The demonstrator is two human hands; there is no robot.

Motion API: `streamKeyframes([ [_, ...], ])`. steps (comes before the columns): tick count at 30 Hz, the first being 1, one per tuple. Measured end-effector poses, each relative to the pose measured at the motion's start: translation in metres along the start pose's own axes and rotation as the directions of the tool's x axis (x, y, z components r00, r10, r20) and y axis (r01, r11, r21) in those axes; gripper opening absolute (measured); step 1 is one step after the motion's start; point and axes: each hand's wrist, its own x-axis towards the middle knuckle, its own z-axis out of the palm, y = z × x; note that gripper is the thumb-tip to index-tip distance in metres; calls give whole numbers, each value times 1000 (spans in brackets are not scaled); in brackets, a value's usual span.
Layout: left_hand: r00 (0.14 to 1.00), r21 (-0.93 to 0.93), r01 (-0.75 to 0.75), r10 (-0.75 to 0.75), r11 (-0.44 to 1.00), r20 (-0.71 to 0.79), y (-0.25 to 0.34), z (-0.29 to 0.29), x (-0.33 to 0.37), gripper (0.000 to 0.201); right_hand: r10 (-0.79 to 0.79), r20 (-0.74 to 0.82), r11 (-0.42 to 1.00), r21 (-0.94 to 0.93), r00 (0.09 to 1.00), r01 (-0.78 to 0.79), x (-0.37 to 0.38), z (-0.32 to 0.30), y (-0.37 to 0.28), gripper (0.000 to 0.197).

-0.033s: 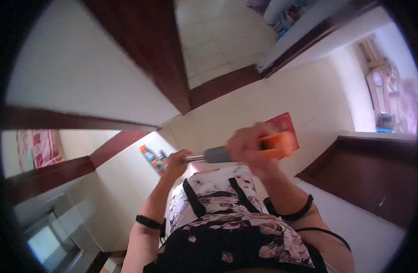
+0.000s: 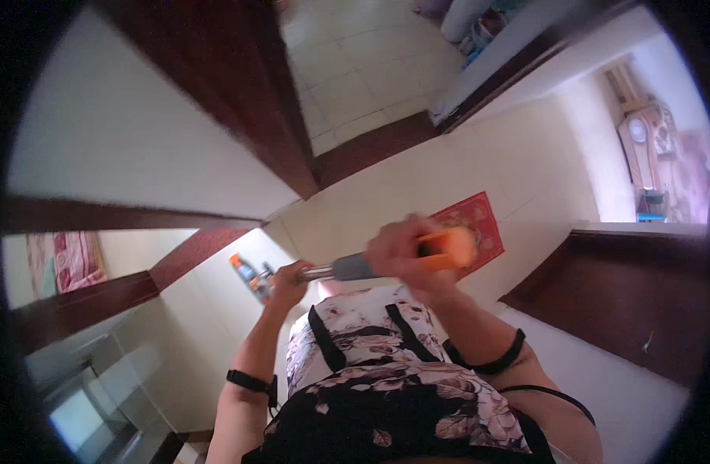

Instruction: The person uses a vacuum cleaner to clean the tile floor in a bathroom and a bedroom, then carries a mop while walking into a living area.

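Note:
A long-handled mop slants across in front of my body, running from lower left to right. It has a metal pole (image 2: 317,272), a grey grip (image 2: 350,267) and an orange loop-shaped end (image 2: 450,249). My left hand (image 2: 288,283) is closed around the metal pole. My right hand (image 2: 406,254) wraps the upper grip beside the orange end and is slightly blurred. Beyond my left hand, the flat mop head (image 2: 246,277), grey with orange ends, rests on the pale floor; my left hand partly hides where the pole joins it.
A red patterned mat (image 2: 488,232) lies on the tiled floor beyond my right hand. Dark red door frames (image 2: 285,158) and sills (image 2: 378,151) border doorways ahead and left. A dark brown panel (image 2: 610,298) stands at right, and a wooden clock (image 2: 639,135) farther off.
Both hands and the mop have shifted slightly to the left, the right hand a little more. The grips stay the same, and the view has turned slightly.

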Motion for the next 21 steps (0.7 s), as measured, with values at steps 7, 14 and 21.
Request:
streamKeyframes([
  [7,977,435,190,-214,880,4,-33,58,47,25,137,-110,986,-77,985,-145,8,-114,15,14],
  [14,976,187,111,-142,976,163,31,205,165,20,-64,-248,974,-225,967,7,14,-258,-102,15],
  [21,952,210,-54,-14,976,307,140,330,261,11,-151,-371,976,-205,916,77,22,-329,-233,15],
])
